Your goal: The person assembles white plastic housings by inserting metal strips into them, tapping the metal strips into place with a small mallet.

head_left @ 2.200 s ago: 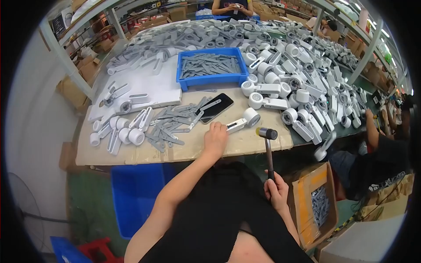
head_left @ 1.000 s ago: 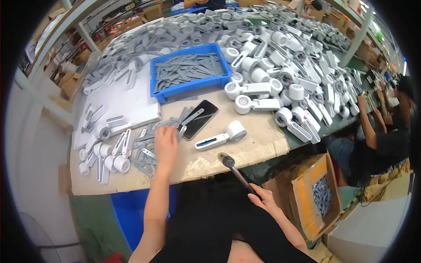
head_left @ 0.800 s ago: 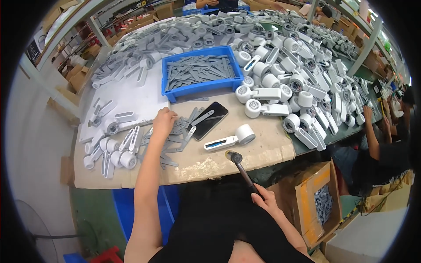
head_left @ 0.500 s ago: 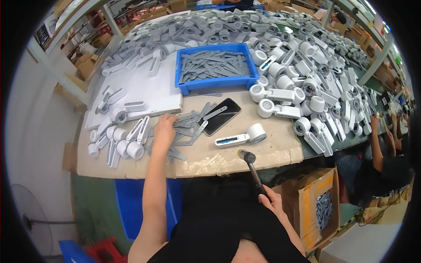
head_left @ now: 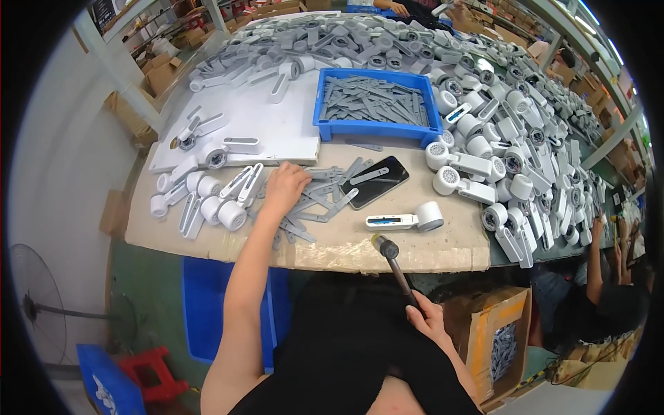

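My left hand (head_left: 285, 187) reaches over a loose pile of flat grey plastic strips (head_left: 319, 197). Its fingers are bent together at the pile's left edge, and what they pinch, if anything, is hidden. My right hand (head_left: 427, 316) grips the dark handle of a hammer (head_left: 389, 250), whose black head with a yellowish face is at the table's front edge. Just beyond that head lies a white handheld fan (head_left: 394, 221), its handle cavity facing up with a blue part inside. A black smartphone (head_left: 384, 191) lies beside the pile, with a strip across it.
A blue bin (head_left: 377, 130) full of grey strips stands behind the pile. Many white fans (head_left: 477, 145) heap up at right and back; several more (head_left: 232, 214) lie left of my hand. Below are a blue crate (head_left: 207, 311) and a cardboard box (head_left: 481, 346). Another person works at far right.
The view has shifted, so the table sits farther right and higher. My left hand remains at the strips, its fingers slightly rearranged. My right hand still holds the hammer near the fan.
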### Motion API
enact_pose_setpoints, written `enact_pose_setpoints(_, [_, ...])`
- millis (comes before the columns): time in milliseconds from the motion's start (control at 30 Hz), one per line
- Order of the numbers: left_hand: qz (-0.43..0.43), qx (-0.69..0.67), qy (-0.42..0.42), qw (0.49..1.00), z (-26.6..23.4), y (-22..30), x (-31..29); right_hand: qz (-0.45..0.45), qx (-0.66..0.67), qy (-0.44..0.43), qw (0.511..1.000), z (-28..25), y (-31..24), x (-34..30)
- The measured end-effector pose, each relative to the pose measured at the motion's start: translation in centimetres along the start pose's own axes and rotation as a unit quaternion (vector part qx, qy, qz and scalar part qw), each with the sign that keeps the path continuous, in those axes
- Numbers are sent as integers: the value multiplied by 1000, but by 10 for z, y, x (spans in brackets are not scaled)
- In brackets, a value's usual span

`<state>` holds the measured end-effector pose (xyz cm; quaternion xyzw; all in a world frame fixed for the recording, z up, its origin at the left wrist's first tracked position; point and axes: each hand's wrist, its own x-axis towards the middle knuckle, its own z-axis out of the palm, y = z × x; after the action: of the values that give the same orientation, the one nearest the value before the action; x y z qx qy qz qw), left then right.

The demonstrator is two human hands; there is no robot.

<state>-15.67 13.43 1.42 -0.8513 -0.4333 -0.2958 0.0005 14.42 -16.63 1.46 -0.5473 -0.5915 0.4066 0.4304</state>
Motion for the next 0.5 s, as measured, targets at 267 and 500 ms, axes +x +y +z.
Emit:
enact_pose_setpoints(267, [-187,-142,86,968,-2,-5,-6,19,25,24,999,-1,4,-7])
enact_pose_setpoints(500, [-14,-134,-175,975,-17,18,-3,55,41,11,998,-2,9,5])
